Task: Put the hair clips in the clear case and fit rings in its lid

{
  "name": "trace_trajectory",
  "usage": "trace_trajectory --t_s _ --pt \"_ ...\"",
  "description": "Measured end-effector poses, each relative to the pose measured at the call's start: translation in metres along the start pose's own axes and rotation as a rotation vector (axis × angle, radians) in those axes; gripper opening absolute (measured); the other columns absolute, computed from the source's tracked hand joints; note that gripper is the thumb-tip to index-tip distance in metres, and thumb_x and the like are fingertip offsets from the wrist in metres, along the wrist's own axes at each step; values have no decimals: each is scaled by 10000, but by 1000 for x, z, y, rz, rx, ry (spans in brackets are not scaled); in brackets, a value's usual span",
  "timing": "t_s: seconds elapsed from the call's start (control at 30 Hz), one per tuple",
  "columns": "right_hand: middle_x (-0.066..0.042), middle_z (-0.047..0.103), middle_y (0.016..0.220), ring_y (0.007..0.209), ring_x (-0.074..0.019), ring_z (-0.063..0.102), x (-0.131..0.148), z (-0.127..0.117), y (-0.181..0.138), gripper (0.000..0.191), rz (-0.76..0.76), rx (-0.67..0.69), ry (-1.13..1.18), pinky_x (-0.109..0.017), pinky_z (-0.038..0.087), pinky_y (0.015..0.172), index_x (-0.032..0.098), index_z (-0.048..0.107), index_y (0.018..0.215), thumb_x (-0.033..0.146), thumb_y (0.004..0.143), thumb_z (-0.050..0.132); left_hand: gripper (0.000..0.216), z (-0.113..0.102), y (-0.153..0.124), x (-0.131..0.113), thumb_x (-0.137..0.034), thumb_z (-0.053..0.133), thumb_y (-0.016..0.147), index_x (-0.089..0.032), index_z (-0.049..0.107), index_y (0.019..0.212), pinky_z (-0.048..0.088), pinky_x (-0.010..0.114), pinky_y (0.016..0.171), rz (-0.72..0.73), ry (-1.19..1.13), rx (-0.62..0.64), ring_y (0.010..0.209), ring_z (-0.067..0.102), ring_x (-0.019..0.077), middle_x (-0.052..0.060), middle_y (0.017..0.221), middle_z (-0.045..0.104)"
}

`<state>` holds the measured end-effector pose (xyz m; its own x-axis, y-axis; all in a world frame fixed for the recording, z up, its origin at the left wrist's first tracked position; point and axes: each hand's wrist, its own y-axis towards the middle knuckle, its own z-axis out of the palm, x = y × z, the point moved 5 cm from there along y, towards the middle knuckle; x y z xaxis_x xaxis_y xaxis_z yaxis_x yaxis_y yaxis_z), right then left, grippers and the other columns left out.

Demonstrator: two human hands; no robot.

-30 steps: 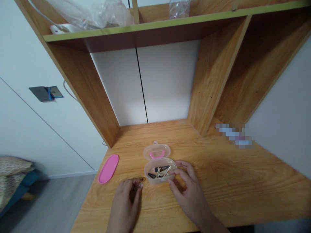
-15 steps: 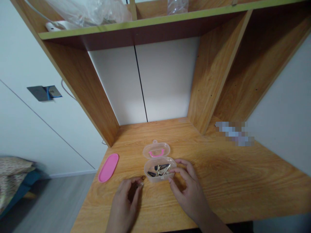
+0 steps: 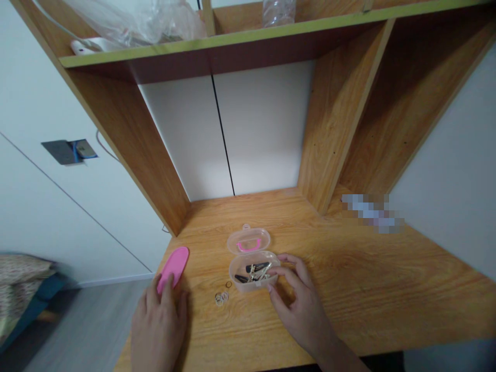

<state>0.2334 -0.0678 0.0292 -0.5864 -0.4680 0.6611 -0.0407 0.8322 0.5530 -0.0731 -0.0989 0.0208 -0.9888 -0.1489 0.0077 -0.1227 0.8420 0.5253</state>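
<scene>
My left hand (image 3: pixel 159 320) lies over the near end of a flat pink oval tray or insert (image 3: pixel 175 264), fingertips touching it and fingers apart. My right hand (image 3: pixel 300 299) grips the right end of a clear oval plastic box (image 3: pixel 243 287), thumb at the front and fingers at the rim. The box's lid (image 3: pixel 236 241), with a pink handle, lies folded back behind it. Inside are black hair clips (image 3: pixel 257 267) and light, thin pieces that look like hairpins. Several small pale and dark rings (image 3: pixel 221 297), like hair ties, lie between my hands.
Wooden uprights (image 3: pixel 329 124) and a shelf (image 3: pixel 232 39) frame the back of the wooden desk (image 3: pixel 380 299). On the shelf are plastic bags (image 3: pixel 155 23) and a clear bottle (image 3: pixel 279 13). A blurred-out item (image 3: pixel 372 213) lies at the right. The desk's left edge drops to the floor.
My left hand has left the small rings and moved left onto the pink oval piece. The rings now lie uncovered on the desk. My right hand stays on the box.
</scene>
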Motion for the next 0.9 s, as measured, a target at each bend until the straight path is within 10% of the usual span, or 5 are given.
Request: trace_trajectory --t_s 0.2,0.37,0.57,0.73,0.9 --pt "-101 524 1250 1203 -278 574 2 0 1 193 -5 0 -3 -442 528 1008 254 660 1033 179 867 599 412 12 -2 20 -385 343 1018 -166 692 1040 514 439 896 -77 -47 222 946 685 300 127 1109 725" --pt "-100 530 1248 1200 -275 580 0 0 -1 186 6 -6 -9 -430 532 1008 250 671 1021 178 862 608 319 4 -3 16 -358 389 1021 -192 661 1035 554 377 846 -76 -166 107 921 712 257 96 1143 720" --pt "-103 562 1242 1180 -279 600 2 -3 0 216 -25 -57 -6 -446 544 999 256 675 1083 195 882 622 127 -30 -6 -24 -236 519 988 -218 634 1038 544 356 983 203 -409 -292 1112 686 234 90 1210 675" --pt "-92 567 1330 1221 -279 592 6 -5 1 387 -105 -56 4 -458 546 1010 313 622 1303 240 924 643 177 -34 -12 -72 -122 526 966 -236 638 1039 587 284 948 477 -599 -176 1223 651 213 84 1241 666" --pt "-61 605 1302 1196 -261 613 -2 -3 -2 230 -93 -40 55 -453 559 998 329 712 1160 263 951 643 172 -30 -8 -93 -109 502 982 -218 631 1013 599 294 946 435 -741 -162 1252 635 220 111 1274 653"
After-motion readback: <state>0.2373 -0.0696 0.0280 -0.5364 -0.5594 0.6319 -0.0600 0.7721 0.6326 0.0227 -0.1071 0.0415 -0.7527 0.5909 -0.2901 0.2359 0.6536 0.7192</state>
